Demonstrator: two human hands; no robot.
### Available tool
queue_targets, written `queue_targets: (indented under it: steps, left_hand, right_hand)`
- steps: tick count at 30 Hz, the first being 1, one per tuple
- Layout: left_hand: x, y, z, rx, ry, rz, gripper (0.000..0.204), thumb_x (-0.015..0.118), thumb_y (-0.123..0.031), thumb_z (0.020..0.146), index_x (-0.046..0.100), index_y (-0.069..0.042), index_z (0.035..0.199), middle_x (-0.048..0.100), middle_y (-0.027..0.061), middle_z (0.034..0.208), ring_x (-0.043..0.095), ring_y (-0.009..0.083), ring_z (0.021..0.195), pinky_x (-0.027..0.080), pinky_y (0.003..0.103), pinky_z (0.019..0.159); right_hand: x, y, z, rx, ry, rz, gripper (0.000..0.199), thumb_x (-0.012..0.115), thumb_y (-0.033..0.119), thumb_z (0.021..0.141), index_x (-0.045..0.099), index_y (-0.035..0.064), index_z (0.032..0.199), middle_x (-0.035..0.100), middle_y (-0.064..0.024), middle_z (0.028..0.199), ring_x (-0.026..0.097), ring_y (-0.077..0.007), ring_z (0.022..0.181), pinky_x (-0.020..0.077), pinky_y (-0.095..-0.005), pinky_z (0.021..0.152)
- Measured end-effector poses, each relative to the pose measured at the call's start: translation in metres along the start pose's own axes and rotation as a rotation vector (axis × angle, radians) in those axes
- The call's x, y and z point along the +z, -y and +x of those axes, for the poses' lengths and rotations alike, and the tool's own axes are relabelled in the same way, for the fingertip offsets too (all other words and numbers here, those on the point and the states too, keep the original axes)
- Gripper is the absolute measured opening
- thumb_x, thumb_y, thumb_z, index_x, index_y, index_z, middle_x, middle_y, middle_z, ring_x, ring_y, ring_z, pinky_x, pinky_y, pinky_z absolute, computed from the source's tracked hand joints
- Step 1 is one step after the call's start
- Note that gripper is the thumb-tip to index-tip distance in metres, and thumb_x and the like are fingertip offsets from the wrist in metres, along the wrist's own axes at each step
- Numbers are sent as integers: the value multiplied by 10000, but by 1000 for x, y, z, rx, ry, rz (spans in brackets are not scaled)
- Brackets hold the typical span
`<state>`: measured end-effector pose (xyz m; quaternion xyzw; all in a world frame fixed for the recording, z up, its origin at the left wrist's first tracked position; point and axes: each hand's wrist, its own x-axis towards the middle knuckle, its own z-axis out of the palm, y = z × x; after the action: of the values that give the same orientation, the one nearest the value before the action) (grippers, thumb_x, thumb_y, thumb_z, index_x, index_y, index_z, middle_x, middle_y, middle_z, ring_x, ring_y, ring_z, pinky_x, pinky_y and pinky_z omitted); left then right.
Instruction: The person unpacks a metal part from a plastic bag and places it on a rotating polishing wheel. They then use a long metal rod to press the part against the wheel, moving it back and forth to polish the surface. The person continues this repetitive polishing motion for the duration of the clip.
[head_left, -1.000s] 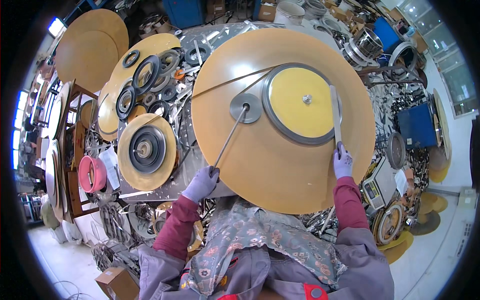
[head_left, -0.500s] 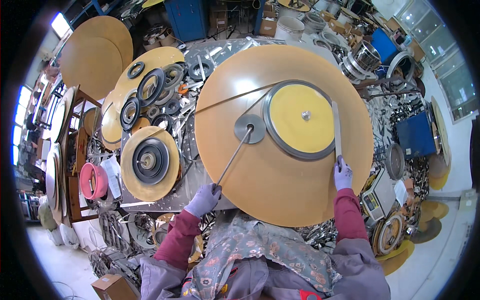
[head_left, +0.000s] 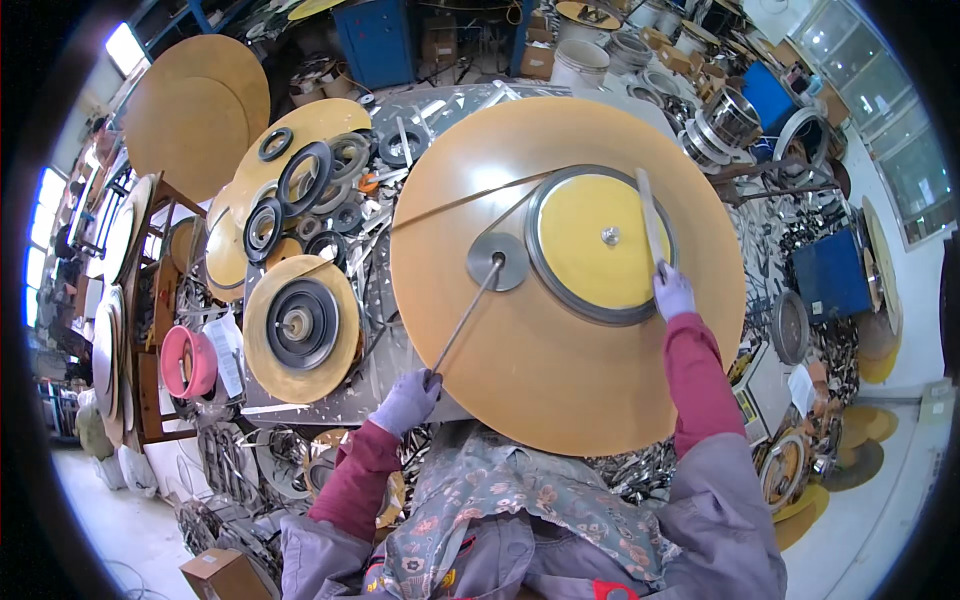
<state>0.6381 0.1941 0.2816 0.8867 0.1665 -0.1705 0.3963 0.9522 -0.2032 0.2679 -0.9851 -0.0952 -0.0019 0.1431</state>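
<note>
A broad tan disc [head_left: 560, 390] lies before me. On its right half sits a yellow disc [head_left: 580, 245] with a small metal knob [head_left: 610, 236] at the middle and a grey ring [head_left: 548, 282] of wound strip around it. My left hand [head_left: 406, 402], in a pale glove, is closed round a thin metal rod [head_left: 463, 322]. The rod's far end meets the centre of a small grey disc [head_left: 512, 268]. Gloved as well, my right hand [head_left: 674, 292] grips one end of a flat metal bar [head_left: 650, 215], which crosses the ring's right side.
A dark narrow strip [head_left: 450, 208] runs from the tan disc's left edge to the ring. Left of it stands a smaller tan disc with a dark coil [head_left: 303, 322], below several loose black rings [head_left: 303, 178]. A pink basin [head_left: 188, 362] sits farther left. Metal scraps surround the table.
My right hand has moved up and left with the flat bar, from the ring's outer right side to across it. The left hand and rod have hardly moved.
</note>
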Motion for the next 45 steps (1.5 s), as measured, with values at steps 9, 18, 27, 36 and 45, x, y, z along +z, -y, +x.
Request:
queue_targets:
  steps: [9, 18, 27, 36, 45]
  left_hand:
    - [9, -13, -25, 48, 27, 43, 268, 501, -214, 898, 600, 31, 946, 616, 263, 831, 597, 428, 814, 466, 471, 709]
    - [13, -8, -25, 48, -10, 17, 261, 497, -208, 897, 595, 31, 933, 617, 265, 836, 598, 421, 825, 473, 476, 725]
    - [8, -8, -25, 19, 45, 45, 266, 503, -230, 901, 576, 25, 891, 612, 258, 816, 594, 425, 801, 460, 491, 702]
    - [7, -15, -28, 49, 21, 75, 249, 497, -205, 895, 579, 31, 891, 607, 269, 818, 585, 437, 809, 460, 491, 710]
    - [17, -11, -34, 58, -8, 4, 265, 504, -211, 895, 577, 35, 831, 592, 276, 771, 577, 449, 778, 450, 492, 674]
  right_hand:
    - [2, 70, 32, -132, 83, -28, 293, 546, 222, 853, 599, 38, 1075, 638, -224, 892, 616, -369, 845, 471, -464, 785]
    - [-3, 72, 16, -134, 34, 27, 332, 562, 244, 844, 601, 36, 1100, 640, -218, 879, 609, -374, 854, 467, -447, 803]
    - [4, 80, 21, -204, 17, 93, 227, 546, 194, 845, 592, 39, 1004, 634, -225, 832, 617, -377, 804, 475, -464, 759]
    - [8, 94, 19, -218, 57, 61, 227, 547, 201, 845, 582, 31, 990, 631, -232, 835, 617, -378, 810, 474, -463, 761]
    - [3, 99, 12, -225, 75, 84, 239, 550, 204, 842, 580, 39, 1012, 629, -230, 831, 615, -381, 806, 474, -465, 759]
